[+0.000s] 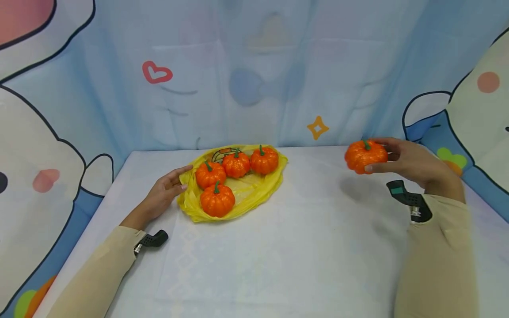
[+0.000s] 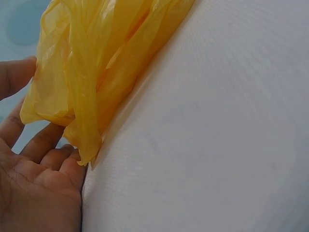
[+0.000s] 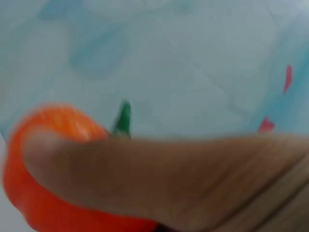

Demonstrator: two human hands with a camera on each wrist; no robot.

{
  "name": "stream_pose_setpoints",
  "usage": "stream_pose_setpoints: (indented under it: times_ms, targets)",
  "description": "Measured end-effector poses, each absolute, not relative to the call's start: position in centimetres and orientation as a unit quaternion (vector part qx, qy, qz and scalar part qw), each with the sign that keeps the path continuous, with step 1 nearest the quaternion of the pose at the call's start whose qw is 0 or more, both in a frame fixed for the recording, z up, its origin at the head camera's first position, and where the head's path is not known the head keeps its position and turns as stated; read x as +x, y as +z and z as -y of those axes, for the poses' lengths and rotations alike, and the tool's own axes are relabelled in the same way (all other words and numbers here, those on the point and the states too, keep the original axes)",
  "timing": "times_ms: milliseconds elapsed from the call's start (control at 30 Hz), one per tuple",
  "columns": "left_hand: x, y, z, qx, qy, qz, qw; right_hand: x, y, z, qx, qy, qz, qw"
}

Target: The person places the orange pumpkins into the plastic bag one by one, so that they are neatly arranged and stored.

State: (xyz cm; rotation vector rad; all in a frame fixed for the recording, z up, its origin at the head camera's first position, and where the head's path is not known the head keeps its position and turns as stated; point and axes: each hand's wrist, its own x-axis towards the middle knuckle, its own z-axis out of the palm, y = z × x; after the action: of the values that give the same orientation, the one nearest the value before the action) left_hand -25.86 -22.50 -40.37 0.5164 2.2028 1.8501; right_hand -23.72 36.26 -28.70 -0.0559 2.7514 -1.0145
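A small orange pumpkin (image 1: 365, 157) with a green stem is in my right hand (image 1: 413, 163), which holds it above the table at the right. The thumb (image 3: 96, 174) crosses its side in the right wrist view. At the left, my left hand (image 1: 165, 194) rests against the edge of a yellow plastic bag (image 1: 254, 194), fingers extended and the thumb apart from them. Crumpled folds of the bag (image 2: 87, 72) lie at those fingertips in the left wrist view. Several similar pumpkins (image 1: 217, 200) sit on the spread bag, stems up.
A white cloth covers the table (image 1: 278, 260). Behind it hangs a light blue curtain (image 1: 338, 79) with cartoon prints, which continues along both sides. A shadow of the right hand and pumpkin falls on the cloth below them.
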Motion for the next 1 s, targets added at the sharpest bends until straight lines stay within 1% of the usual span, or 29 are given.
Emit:
stream_pose_setpoints:
  times_ms: [67, 133, 300, 400, 567, 667, 733, 867, 1000]
  targets:
    - [-25.9, -40.4, 22.5, 0.172, 0.627, -0.752, 0.109, -23.9, -28.5, -33.9, -0.082, -0.345, -0.929, 0.102]
    - [-25.9, -40.4, 22.5, 0.172, 0.627, -0.752, 0.108, -24.3, -28.6, -31.6, -0.137, -0.352, -0.919, 0.112]
    - [-25.9, -40.5, 22.5, 0.173, 0.636, -0.743, 0.113, -25.8, -30.2, -26.1, -0.222, -0.382, -0.881, 0.169]
    - [-26.0, -40.4, 22.2, 0.172, 0.640, -0.740, 0.114, -26.5, -31.7, -23.6, -0.237, -0.400, -0.864, 0.194]
    - [-25.9, -40.2, 21.6, 0.170, 0.640, -0.741, 0.109, -26.6, -33.6, -20.3, -0.233, -0.442, -0.841, 0.208]
    - [-25.8, -40.1, 21.3, 0.166, 0.642, -0.740, 0.110, -26.3, -34.3, -18.7, -0.233, -0.470, -0.830, 0.189]
    - [-25.8, -39.9, 21.2, 0.167, 0.642, -0.740, 0.112, -26.1, -34.7, -17.5, -0.225, -0.485, -0.830, 0.162]
    - [-25.8, -39.7, 21.1, 0.167, 0.643, -0.739, 0.114, -25.7, -35.4, -15.3, -0.181, -0.492, -0.846, 0.097]
    - [-25.8, -39.8, 21.0, 0.171, 0.649, -0.732, 0.115, -25.4, -36.3, -13.8, -0.144, -0.475, -0.865, 0.070]
